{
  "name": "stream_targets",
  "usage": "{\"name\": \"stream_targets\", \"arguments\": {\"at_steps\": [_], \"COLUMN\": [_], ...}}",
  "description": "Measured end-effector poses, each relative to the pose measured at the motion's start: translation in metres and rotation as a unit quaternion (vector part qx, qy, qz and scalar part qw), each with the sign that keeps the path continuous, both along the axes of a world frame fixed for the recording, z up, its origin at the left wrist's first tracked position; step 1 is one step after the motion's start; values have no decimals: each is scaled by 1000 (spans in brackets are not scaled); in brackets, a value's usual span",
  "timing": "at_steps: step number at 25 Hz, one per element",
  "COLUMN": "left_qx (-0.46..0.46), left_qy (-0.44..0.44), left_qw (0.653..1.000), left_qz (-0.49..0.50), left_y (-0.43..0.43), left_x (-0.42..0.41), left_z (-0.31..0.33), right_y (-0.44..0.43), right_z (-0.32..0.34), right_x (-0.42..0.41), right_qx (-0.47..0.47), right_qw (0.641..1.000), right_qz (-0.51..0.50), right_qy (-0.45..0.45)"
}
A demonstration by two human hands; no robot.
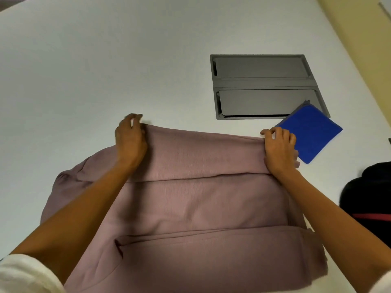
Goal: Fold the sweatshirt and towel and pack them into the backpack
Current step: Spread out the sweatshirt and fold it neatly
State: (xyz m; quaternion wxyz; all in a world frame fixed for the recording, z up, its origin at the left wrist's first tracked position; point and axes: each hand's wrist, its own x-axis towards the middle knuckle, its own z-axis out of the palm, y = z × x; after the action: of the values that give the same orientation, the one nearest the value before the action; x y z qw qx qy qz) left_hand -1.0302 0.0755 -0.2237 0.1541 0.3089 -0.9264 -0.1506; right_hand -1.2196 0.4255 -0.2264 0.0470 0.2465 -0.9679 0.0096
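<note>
The dusty-pink knitted sweatshirt (pixel 190 208) lies spread across the lower middle of the frame on the white tabletop (pixel 95 60), with one sleeve bunched out at lower left. The left hand (pixel 131 140) has its fingers curled over the far-left corner of a doubled band of cloth. The right hand (pixel 279 149) pinches the far-right corner, so both hands are clamped on the sweatshirt's upper edge.

The step in hand looks like a fold across the body of the garment. To do it well:
- Hold both corners level and the cloth taut between them, so that the crease runs straight.
- Lay the band down parallel to the seam line that shows below it.
- Tuck in the loose sleeve at lower left before the next fold, or the bundle will be lumpy.

The small blue square towel (pixel 313 132) lies just beside the right hand at centre right, overlapping a corner of the grey recessed hatch (pixel 264 85). It appears already folded, so take care not to drag it. The black backpack with a red stripe (pixel 368 197) sits at the right edge of the frame, its opening out of view.
</note>
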Motion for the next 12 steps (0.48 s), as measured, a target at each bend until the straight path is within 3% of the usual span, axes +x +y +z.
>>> {"name": "stream_targets", "arguments": {"at_steps": [3, 7, 12], "left_qx": [-25, 9, -37], "left_qy": [-32, -143, -159], "left_qw": [988, 980, 978], "left_qz": [-147, -137, -127], "left_y": [63, 101, 88], "left_x": [15, 35, 31], "left_z": [-10, -41, -47], "right_y": [-8, -16, 49], "right_z": [-5, -13, -34], "right_x": [32, 118, 112], "right_qx": [-92, -130, -98], "right_qw": [990, 978, 993], "right_qz": [-84, 148, -10], "right_qy": [-63, -68, -71]}}
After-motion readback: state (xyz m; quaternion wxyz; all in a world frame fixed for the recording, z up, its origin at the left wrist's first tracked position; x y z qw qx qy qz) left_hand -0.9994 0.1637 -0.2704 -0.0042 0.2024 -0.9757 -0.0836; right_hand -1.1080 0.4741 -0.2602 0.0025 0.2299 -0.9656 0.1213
